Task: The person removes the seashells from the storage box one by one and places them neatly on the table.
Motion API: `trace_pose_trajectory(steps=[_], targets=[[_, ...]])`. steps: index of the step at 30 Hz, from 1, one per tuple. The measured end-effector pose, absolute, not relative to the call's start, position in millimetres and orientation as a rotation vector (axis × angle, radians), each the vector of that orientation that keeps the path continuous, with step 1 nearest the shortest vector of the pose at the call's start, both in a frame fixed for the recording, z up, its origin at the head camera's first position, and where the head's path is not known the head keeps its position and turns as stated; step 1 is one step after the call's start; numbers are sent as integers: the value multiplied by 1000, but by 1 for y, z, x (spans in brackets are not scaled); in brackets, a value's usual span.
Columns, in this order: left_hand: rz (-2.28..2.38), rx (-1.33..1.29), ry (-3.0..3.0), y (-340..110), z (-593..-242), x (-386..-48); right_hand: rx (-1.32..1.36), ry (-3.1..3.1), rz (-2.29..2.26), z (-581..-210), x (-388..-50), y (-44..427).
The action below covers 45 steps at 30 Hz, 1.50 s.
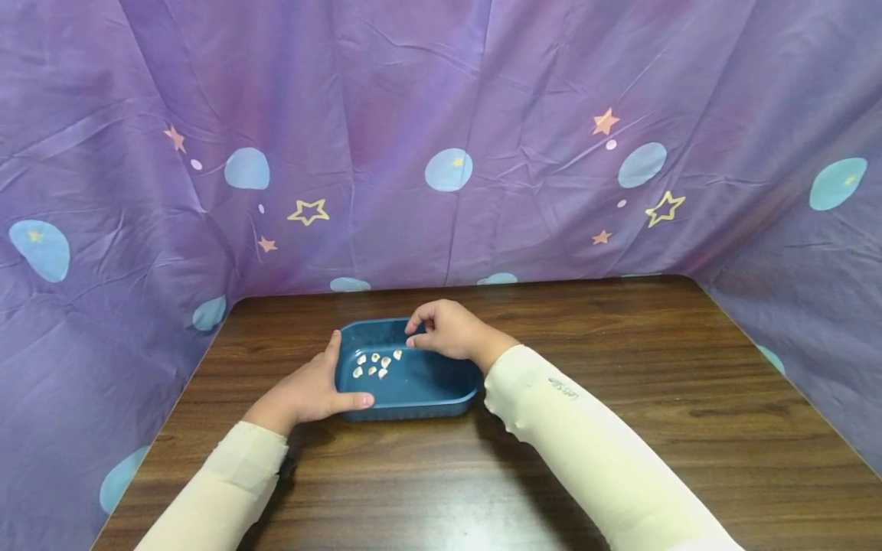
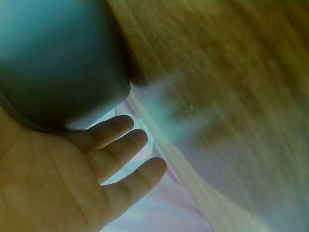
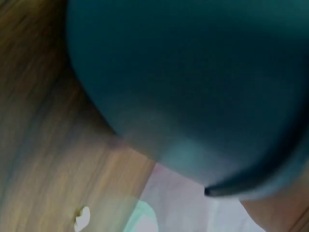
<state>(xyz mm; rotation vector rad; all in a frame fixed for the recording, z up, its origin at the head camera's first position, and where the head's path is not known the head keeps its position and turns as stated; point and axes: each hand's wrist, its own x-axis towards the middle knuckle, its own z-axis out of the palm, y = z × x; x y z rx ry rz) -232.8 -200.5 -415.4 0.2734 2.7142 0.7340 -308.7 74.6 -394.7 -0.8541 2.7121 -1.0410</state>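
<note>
A blue rectangular tray (image 1: 406, 412) with raised walls stands on the table. Several small white pieces with brownish marks (image 1: 385, 362) lie loose in its left half; their kind is too small to tell. My left hand (image 1: 310, 390) spans the left end of the tray, thumb over the near rim. In the left wrist view three straight fingers (image 2: 128, 157) extend beside the tray. Over the far right part hovers my right hand (image 1: 451, 329), fingers bent, thumb and index tips close together. Whether something is between those tips is too small to see.
The brown wooden table (image 1: 661, 428) spreads around the tray, its far edge meeting a purple patterned curtain (image 1: 386, 115). Curtain also hangs on both sides. A pale piece (image 3: 82, 218) appears against wood in the right wrist view.
</note>
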Motion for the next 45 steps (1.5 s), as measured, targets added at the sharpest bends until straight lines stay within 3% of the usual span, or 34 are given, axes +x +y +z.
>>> trace_pose_trajectory(steps=[22,45], targets=[[722,315,2725,-202,-416,-233,-746,2685,-1046,-418,-306,51],[734,297,2714,-200,-413,-232,-703,2655,-764,-430,-307,48]])
